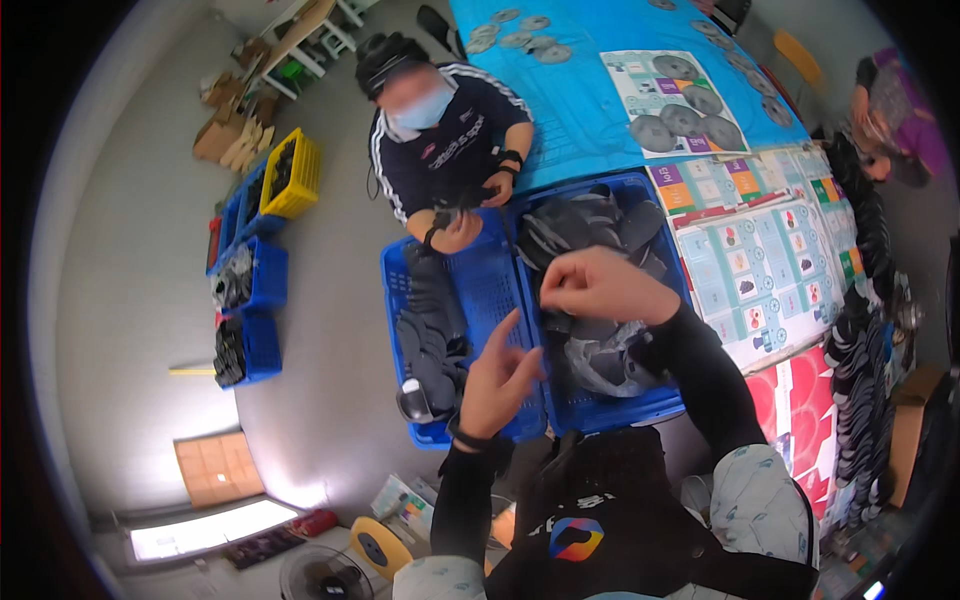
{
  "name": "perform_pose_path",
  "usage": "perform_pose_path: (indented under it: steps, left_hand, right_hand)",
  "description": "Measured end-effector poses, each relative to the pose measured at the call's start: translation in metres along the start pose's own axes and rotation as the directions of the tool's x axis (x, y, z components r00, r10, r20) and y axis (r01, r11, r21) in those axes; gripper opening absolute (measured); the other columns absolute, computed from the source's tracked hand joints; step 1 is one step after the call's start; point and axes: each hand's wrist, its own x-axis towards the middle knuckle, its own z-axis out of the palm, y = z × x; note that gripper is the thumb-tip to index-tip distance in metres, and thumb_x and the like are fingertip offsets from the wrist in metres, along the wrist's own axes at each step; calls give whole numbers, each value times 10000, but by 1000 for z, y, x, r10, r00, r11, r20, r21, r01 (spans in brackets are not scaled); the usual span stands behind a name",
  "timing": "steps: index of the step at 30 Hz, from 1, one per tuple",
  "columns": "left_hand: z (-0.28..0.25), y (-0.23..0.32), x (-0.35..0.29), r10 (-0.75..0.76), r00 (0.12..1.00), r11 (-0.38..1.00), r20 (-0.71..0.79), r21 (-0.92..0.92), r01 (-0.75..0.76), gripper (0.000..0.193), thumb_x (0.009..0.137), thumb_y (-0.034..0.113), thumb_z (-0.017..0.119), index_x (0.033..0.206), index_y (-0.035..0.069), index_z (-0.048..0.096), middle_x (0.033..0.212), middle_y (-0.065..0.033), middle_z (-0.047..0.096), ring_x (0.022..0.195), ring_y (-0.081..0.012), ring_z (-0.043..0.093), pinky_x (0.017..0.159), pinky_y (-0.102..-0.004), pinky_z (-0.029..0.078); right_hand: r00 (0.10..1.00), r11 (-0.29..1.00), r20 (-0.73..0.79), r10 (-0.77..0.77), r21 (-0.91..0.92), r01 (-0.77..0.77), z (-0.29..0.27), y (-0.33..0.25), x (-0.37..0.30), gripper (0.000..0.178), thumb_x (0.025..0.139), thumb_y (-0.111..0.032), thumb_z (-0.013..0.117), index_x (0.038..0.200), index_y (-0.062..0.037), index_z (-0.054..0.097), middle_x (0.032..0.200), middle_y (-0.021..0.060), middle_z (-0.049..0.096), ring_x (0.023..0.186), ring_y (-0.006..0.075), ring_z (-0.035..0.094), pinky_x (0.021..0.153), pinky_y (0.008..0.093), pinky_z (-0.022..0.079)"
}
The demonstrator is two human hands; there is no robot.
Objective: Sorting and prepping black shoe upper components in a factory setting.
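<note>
Grey floor (345,330); blue-covered table (575,90) toward one o'clock, with grey discs (547,48) and a printed sheet (640,90). Clock read from mid-view, twelve at top.

Left crate (490,290), blue, near centre: dark pieces (432,310) overlapping in a row along its nine o'clock side.

Right crate (600,412), blue, beside it toward three: dark pieces heaped at its twelve o'clock end, clear bag (600,370) toward six.

Left hand (495,385): forearm from six, index finger up toward twelve, thumb apart; grip wide, nothing visible in it, above the left crate's three o'clock side.

Right hand (612,287): forearm from five, wrist bent, fingers curled toward nine, above the right crate; grip's closure and contents cannot be told.

Co-worker (440,150): eleven o'clock, hands at a dark item (465,198).
</note>
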Motion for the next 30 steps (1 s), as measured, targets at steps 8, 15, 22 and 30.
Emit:
perform_pose_path:
  steps: [8, 15, 22, 30]
  left_hand:
    - [-37, -84, -42, -197, 977, 960, 77, -186, 208, 565, 1024, 116, 605, 1518, -13, 364, 845, -66, 686, 705, -83, 603, 648, -224, 480]
    - [-24, -101, -45, -263, 961, 915, 83, -295, 275, 549, 1019, 140, 624, 1502, 6, 399, 899, -64, 694, 730, -78, 597, 677, -214, 475]
    - [-8, -91, -36, -238, 967, 915, 87, -313, 253, 526, 1015, 129, 630, 1490, 18, 433, 952, -57, 683, 776, -78, 600, 703, -222, 490]
    - [-2, -88, -18, -128, 948, 951, 290, 307, 35, 405, 965, 233, 687, 1308, 33, 606, 875, -99, 699, 755, -186, 672, 722, -323, 540]
  right_hand:
    - [838, 933, -478, -262, -347, 93, -2, 43, -1, 287, 876, -203, 714, 1018, 35, 640, 723, 127, 678, 643, 268, 681, 616, 389, 521]
    - [945, 967, -207, 253, 76, -242, -17, 139, 13, 283, 932, -202, 679, 1077, 37, 638, 668, 61, 628, 569, 139, 595, 522, 304, 462]
    - [930, 927, -63, 362, 125, -353, 11, 153, 22, 390, 932, -251, 669, 1230, -2, 626, 750, 94, 674, 595, 156, 631, 546, 309, 491]
    - [999, 884, -46, 28, -464, -46, 36, 110, 19, 339, 903, -315, 647, 1086, -32, 690, 957, 186, 733, 959, 368, 695, 861, 449, 530]
